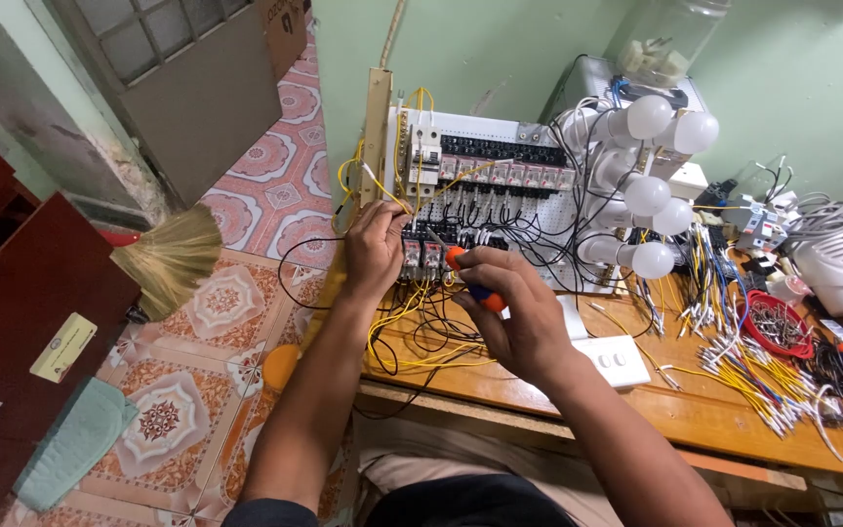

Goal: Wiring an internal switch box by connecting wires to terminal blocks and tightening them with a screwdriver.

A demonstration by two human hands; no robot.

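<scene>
Head view: both hands at white perforated wiring panel (500, 195) on wooden bench (695, 400).
Right hand (519, 317) grips orange-and-blue screwdriver (468, 276); left hand (375, 246) pinches yellow wire (382, 187).

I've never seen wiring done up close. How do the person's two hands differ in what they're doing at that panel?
The left hand pinches a yellow wire against the white panel and holds no tool; the right hand grips an orange-handled screwdriver. The left sits higher and closer to the panel, the right lower. Both are bare and work the same row of parts.
</scene>
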